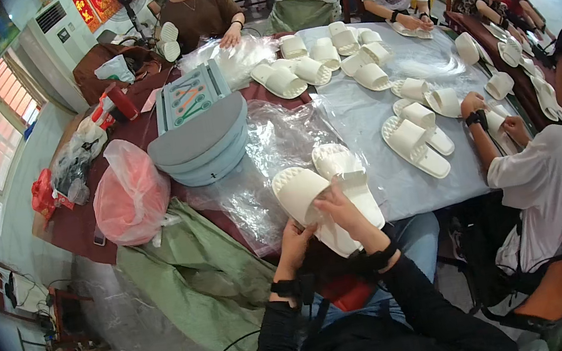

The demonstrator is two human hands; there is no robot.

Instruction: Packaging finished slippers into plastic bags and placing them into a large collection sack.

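Both hands grasp white slippers at the worktop's (400,186) near edge: left hand (294,242) under one slipper (303,198), right hand (340,211) atop it, toes pointing away.

Red banners (93,1) on far wall; clear plastic bags (270,151) on table.

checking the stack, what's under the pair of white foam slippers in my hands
A crinkled clear plastic sheet on the dark red table lies beneath the pair of white foam slippers; directly underneath is hidden.
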